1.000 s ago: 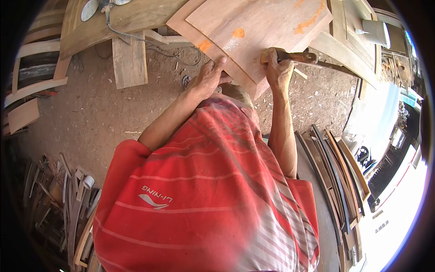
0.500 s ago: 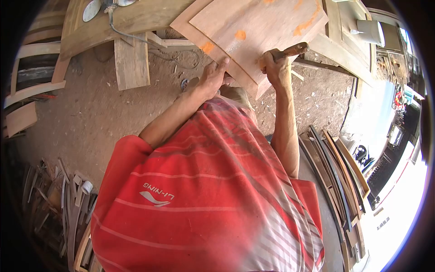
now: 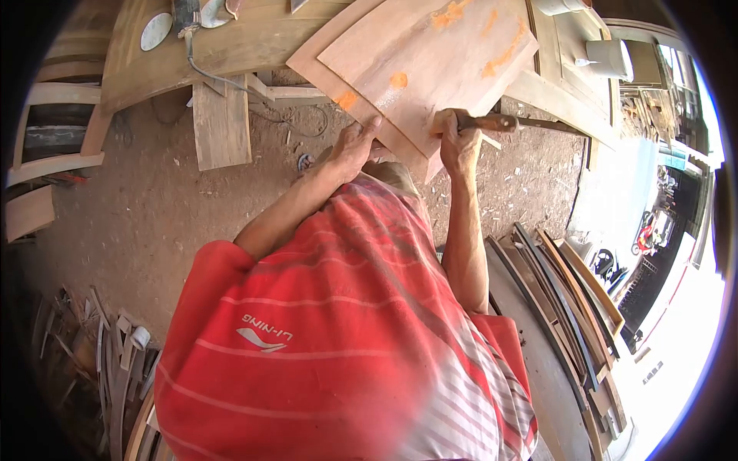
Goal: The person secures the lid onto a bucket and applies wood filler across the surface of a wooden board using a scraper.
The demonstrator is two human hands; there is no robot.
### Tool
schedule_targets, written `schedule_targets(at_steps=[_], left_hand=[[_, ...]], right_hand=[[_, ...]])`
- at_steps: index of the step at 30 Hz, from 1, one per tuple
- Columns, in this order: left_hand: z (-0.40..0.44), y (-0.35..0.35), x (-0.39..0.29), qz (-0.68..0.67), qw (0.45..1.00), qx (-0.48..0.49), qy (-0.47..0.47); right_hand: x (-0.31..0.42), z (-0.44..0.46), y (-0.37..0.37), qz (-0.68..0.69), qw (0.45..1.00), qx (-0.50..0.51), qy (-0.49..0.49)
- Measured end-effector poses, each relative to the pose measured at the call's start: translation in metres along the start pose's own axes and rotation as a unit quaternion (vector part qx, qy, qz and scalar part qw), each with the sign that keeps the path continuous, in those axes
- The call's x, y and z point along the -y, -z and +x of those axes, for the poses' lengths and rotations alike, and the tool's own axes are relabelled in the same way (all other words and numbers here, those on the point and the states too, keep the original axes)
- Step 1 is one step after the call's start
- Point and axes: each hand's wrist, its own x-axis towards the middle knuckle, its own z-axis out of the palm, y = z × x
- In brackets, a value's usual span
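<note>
A flat wooden panel (image 3: 430, 69) with orange patches of filler lies at the top centre, its near corner toward my body. My left hand (image 3: 355, 146) grips the panel's near left edge, thumb on top and the other fingers mostly hidden below. My right hand (image 3: 461, 142) is closed around a tool with a brown wooden handle (image 3: 493, 123), which points right. The tool's working end is near the panel's right near edge, partly covered by my fingers.
A power tool with a cable (image 3: 185, 19) rests on a long wooden board (image 3: 254, 46) at the upper left. A white container (image 3: 611, 60) stands at the upper right. Wood strips (image 3: 557, 307) lie lower right, and scraps (image 3: 115, 361) lower left.
The view has shifted, bringing more of the panel and power tool into sight. My right hand has turned the tool's handle up and then back near level. My left hand keeps its hold.
</note>
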Motion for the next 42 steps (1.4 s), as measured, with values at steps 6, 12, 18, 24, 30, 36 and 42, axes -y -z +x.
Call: schedule_targets(at_steps=[6,12,18,24,30,36,42], left_hand=[[-0.008,-0.01,-0.007,-0.012,0.999,-0.03,-0.018],[-0.005,-0.002,-0.003,0.02,0.999,-0.025,0.004],[-0.007,-0.007,-0.005,0.02,0.999,-0.028,-0.005],[-0.003,-0.004,0.0,0.021,0.999,-0.033,-0.007],[0.0,-0.004,0.0,0.003,0.999,-0.033,0.003],[0.001,-0.001,-0.005,-0.012,1.0,-0.002,-0.004],[-0.001,-0.003,-0.001,-0.016,1.0,-0.012,-0.005]], right_hand=[[0.016,0.021,0.005,-0.101,0.994,0.035,-0.027],[-0.004,0.04,0.001,-0.09,0.993,0.071,-0.02],[-0.013,0.039,0.004,-0.084,0.985,0.136,-0.066],[0.017,0.019,0.007,-0.107,0.982,0.146,-0.063],[0.003,-0.005,0.002,-0.09,0.986,0.123,-0.067],[-0.006,-0.013,-0.004,0.045,0.999,0.007,0.012],[0.008,0.014,0.008,-0.086,0.995,0.036,-0.024]])
